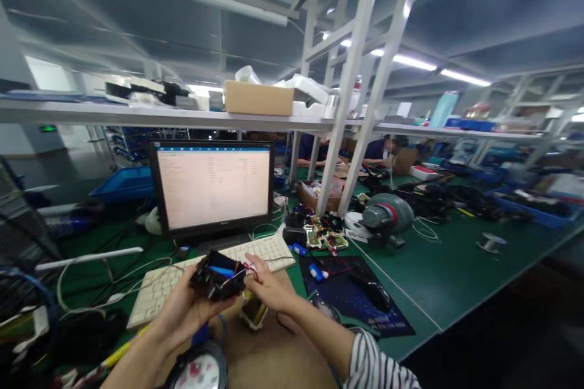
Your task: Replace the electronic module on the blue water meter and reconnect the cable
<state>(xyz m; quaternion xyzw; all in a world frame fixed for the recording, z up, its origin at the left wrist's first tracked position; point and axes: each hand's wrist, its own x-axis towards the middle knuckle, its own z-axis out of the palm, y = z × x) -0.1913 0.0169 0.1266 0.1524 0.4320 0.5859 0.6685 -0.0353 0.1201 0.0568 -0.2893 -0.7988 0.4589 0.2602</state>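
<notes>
- While the left hand [182,313] is cupping the black housing [212,282] from beneath, its fingers are curling partway around it; a careless tilt of the palm could be tipping the piece out.
- Just right of the housing, the right hand [267,285] is holding thumb and fingers nearly together on thin wires [250,267]. Judgement: too sharp a tug could be straining their joints.
- Between both hands, a blue part [221,270] is sitting inside the housing. Cannot tell whether anything is fastening it; if loose, it could be slipping out on a turn.
- Directly below the right hand, a gold-coloured piece [254,311] is lying on the brown surface [274,358]; a dropped housing could be striking it.
- Just beyond both hands, the keyboard [155,292] is lying close; a lowered wrist could be pressing keys.
- Farther right of the right hand, a blue cylinder [316,272] is resting on the dark mouse pad [337,298]; a sideways forearm sweep could be rolling it off.
</notes>
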